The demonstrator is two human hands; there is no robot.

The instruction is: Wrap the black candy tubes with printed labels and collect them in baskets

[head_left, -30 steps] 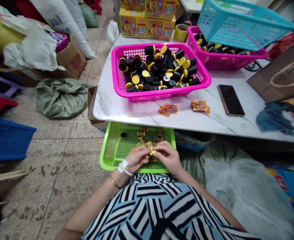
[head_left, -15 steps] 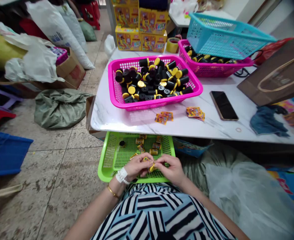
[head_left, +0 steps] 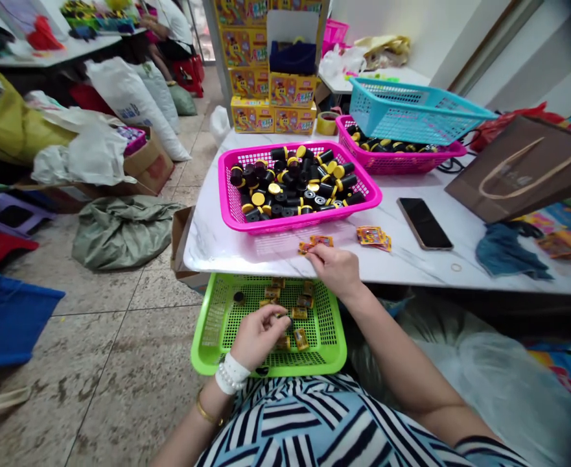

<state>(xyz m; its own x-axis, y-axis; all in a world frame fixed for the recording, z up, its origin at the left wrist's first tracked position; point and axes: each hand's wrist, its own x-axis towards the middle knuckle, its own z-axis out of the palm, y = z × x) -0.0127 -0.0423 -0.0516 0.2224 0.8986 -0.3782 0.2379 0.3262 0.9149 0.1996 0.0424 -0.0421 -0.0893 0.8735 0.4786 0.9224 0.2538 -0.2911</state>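
Note:
My right hand [head_left: 332, 267] reaches over the marble table's front edge, its fingertips at small orange-yellow packets [head_left: 316, 242]. Whether it grips them I cannot tell. My left hand [head_left: 257, 336] hangs low over a lime-green mesh tray [head_left: 325, 337], pinching a small dark item [head_left: 285, 316] that is mostly hidden by the fingers. Several loose gold packets [head_left: 299, 313] and a small black cylinder [head_left: 238, 297] lie in the tray. Farther along the table [head_left: 246, 254], a pink basket [head_left: 299, 224] holds several black cylinders with yellow caps [head_left: 290, 188].
A phone [head_left: 424, 224] and more packets [head_left: 373, 237] lie on the table, near a second pink basket [head_left: 396, 165] under a tilted teal basket [head_left: 411, 111]. Printed cartons [head_left: 266, 84] stack behind. A seated person [head_left: 168, 32] is far back; sacks [head_left: 122, 233] cover the floor.
My hands have separated: the right has gone forward from the tray to the table's packets, and the left stays over the tray. The view has tilted upward, showing more of the room.

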